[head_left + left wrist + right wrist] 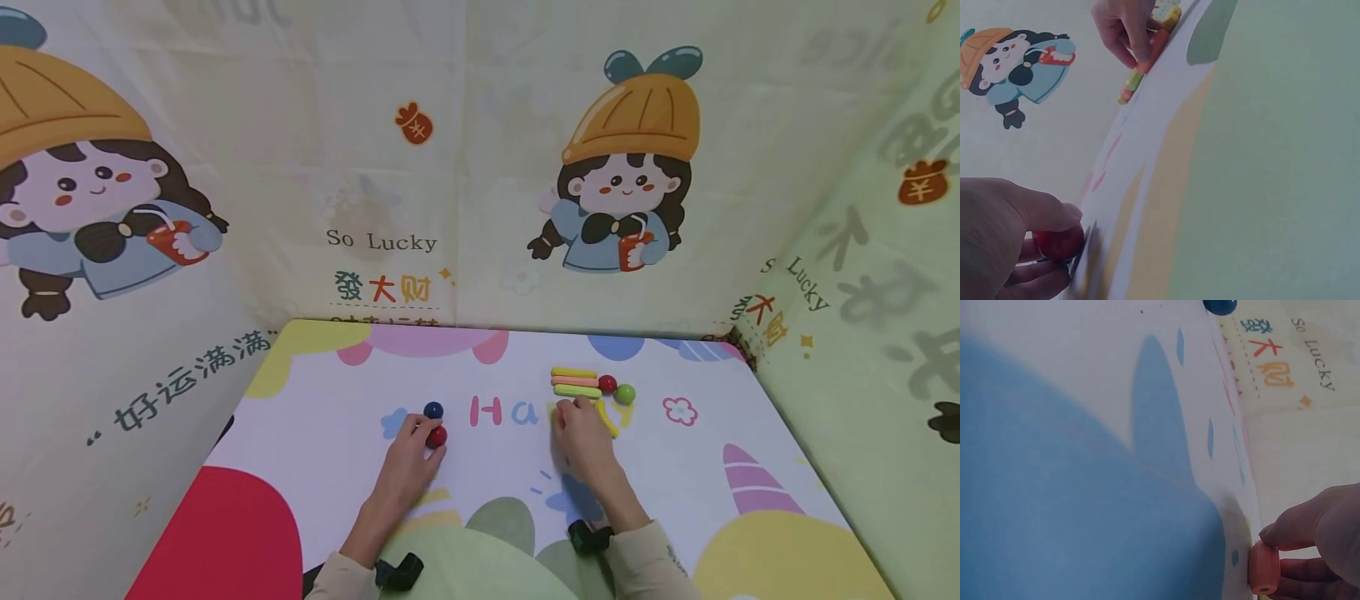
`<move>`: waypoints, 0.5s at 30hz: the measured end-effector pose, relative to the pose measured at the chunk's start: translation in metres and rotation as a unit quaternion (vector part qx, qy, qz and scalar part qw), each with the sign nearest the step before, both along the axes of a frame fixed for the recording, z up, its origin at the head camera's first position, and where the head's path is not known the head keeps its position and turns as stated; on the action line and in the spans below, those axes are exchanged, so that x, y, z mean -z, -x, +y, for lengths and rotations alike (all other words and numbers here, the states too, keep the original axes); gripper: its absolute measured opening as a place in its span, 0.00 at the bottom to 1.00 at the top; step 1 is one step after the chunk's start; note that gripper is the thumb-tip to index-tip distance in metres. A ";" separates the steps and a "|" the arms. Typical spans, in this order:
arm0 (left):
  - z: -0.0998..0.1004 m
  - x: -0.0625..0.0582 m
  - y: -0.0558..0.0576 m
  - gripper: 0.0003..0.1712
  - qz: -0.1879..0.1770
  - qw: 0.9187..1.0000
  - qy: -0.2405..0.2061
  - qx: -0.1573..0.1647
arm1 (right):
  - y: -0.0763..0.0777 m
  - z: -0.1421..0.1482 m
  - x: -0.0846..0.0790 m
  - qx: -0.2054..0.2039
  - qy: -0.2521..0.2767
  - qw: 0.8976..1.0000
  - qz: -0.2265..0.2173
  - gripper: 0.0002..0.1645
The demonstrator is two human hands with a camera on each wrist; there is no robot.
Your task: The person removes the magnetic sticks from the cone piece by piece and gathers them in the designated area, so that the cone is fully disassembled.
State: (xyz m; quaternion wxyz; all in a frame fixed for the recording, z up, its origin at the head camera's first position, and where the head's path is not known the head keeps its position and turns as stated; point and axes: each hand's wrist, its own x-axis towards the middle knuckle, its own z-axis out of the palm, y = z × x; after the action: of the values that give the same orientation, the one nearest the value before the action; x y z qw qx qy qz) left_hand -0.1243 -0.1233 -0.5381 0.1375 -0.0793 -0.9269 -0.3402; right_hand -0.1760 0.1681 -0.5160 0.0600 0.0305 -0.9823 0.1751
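My left hand [408, 454] pinches a red ball [437, 437] at the tabletop, with thumb and fingers around it in the left wrist view. Just beyond that ball lies a dark blue ball [433, 410]. My right hand [587, 437] grips a coral-orange stick [1264, 569], which the hand hides in the head view. Beside the right hand is a yellow stick [606, 419] lying at an angle. Past the fingers, a yellow stick [574, 372], a pink stick [574, 382] and a light green stick [577, 391] lie side by side.
At the right ends of the sticks are a second red ball [607, 384] and a green ball [625, 394]. The white tabletop [337, 400] carries printed coloured shapes and letters. Printed cloth [495, 167] hangs behind it and along the sides.
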 end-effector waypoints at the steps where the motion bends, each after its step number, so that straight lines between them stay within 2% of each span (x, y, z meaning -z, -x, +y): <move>1: 0.000 0.000 0.000 0.23 0.001 1.000 0.000 0.001 | 0.000 0.000 0.000 0.003 -0.001 1.000 0.000 0.15; 6: -0.001 0.000 -0.001 0.23 0.002 1.000 0.002 0.000 | 0.004 0.001 0.002 0.016 0.002 1.000 0.006 0.14; 15: -0.001 -0.002 -0.004 0.22 -0.002 1.000 0.006 -0.006 | 0.005 0.002 0.007 0.012 -0.001 0.998 0.062 0.09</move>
State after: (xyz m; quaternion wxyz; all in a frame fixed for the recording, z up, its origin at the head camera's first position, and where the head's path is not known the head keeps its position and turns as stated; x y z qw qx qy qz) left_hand -0.1205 -0.1244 -0.5365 0.1371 -0.0737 -0.9297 -0.3339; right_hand -0.1810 0.1702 -0.5226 0.1226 0.0301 -0.9772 0.1710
